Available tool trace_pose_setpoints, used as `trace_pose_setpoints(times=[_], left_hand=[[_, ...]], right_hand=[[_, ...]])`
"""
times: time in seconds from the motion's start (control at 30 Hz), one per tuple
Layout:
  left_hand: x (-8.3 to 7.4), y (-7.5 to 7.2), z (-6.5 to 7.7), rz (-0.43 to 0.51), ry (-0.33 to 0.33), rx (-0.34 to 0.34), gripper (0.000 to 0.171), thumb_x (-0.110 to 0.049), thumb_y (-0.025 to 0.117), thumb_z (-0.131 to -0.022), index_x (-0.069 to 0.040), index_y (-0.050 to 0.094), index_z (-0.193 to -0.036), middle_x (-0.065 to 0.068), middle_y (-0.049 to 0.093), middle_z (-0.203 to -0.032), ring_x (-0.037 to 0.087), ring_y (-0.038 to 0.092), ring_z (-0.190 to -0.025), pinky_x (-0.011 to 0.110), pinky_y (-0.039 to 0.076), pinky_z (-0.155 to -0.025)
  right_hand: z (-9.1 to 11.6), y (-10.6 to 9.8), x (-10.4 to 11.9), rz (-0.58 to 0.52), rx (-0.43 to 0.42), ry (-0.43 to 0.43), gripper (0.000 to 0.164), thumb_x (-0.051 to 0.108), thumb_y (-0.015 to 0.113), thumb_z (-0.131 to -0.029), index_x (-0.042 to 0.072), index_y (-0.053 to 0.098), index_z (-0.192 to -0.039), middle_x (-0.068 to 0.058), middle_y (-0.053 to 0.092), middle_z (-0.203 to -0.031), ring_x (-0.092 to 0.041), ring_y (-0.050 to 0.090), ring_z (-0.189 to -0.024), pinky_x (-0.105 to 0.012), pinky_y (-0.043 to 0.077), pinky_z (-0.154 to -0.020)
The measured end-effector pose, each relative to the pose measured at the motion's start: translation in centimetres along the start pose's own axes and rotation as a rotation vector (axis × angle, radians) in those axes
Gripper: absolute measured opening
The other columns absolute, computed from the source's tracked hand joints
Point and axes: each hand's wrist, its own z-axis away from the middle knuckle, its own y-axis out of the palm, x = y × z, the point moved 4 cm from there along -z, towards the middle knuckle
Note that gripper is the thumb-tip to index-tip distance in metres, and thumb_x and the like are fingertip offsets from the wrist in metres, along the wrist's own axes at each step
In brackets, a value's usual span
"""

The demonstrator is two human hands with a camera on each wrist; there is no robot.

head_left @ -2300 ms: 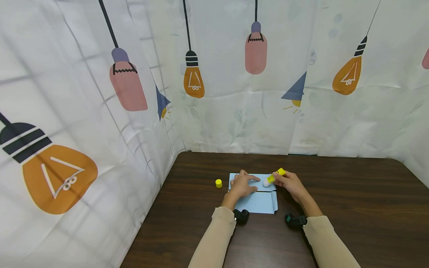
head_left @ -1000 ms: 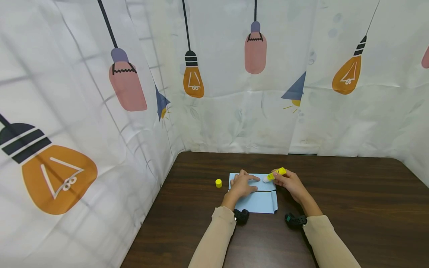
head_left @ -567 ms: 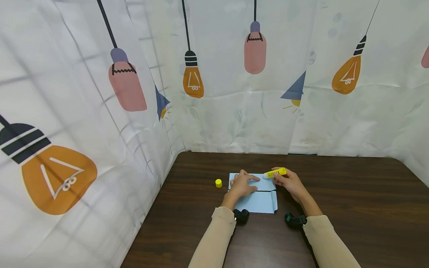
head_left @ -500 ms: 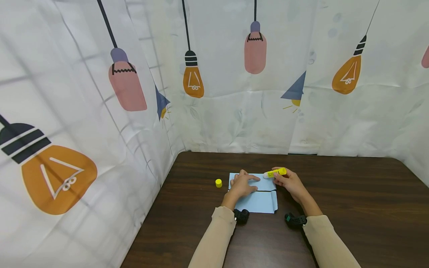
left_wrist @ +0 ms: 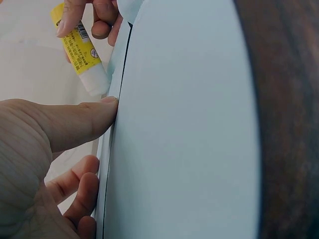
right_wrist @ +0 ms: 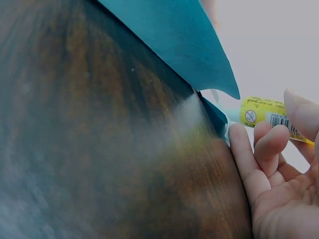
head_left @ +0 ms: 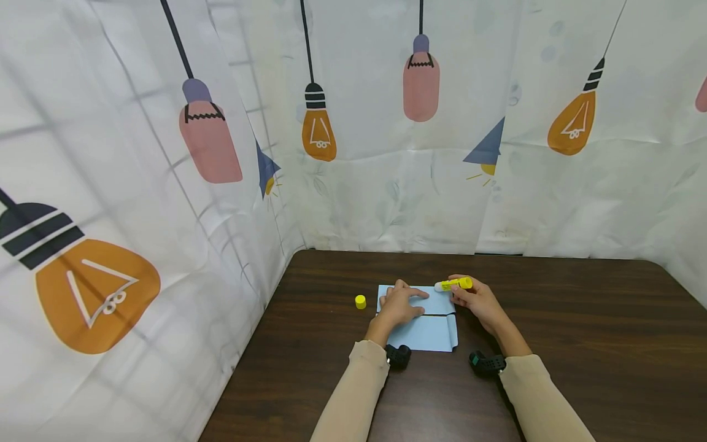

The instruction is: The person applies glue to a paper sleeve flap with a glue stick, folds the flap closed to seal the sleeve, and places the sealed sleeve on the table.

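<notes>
Where the right hand pinches, the glue stick juts leftward.

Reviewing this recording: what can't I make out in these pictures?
- Head view: print on the glue stick, too small to read.
- Head view: part of the light-blue paper, covered by the left grip.
- Left wrist view: most of the right grip, cut off by the top edge.
- Right wrist view: whether the glue stick touches the light-blue paper, whose edge blocks sight.
</notes>
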Motion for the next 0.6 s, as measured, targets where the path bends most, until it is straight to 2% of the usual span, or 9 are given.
trace_pose_setpoints(times=[0.4,0.6], left_hand=[[-0.01,-0.02,0.01,0.006,0.005,-0.003,0.032,-0.028,0.077,-0.093,-0.035,0.074,-0.124,0.001,0.05,-0.12,0.022,0.044,-0.105,0.042,0.03,-0.083],[0.06,0.0,-0.02,0.008,0.005,0.002,0.032,-0.029,0.077,-0.093,-0.035,0.074,-0.124,0.001,0.05,-0.12,0.022,0.043,-0.105,0.042,0.03,-0.083]], right_hand=[[-0.06,-0.12,-0.24,0.022,-0.008,0.019,0.054,0.038,0.057,-0.105,0.0,0.054,-0.142,-0.015,0.06,-0.115,-0.016,0.061,-0.094,-0.017,0.054,-0.084],[-0.11,-0.1,-0.14,0.036,-0.005,0.04,0.056,0.04,0.058,-0.104,-0.002,0.056,-0.141,-0.011,0.06,-0.112,-0.017,0.06,-0.095,-0.017,0.053,-0.084]])
